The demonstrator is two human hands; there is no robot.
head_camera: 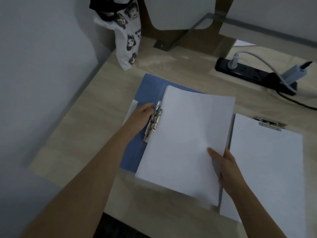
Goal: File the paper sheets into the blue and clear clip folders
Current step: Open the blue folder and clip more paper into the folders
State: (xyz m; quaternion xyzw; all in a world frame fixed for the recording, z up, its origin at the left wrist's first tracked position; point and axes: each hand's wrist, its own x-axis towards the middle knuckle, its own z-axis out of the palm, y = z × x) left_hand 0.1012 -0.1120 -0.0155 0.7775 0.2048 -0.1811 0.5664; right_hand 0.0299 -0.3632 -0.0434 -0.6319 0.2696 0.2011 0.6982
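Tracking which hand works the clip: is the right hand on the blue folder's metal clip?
No, the right hand grips the paper stack; the left hand is at the metal clip.

Blue folder (147,86), white sheets (188,134), silver clip (154,121); pale wood-grain desk (103,109); white bag (128,40) printed with black-haired cartoon faces; black power strip (248,73) with light grey plug (233,61) and cable (257,56); plain grey-white wall (42,57)
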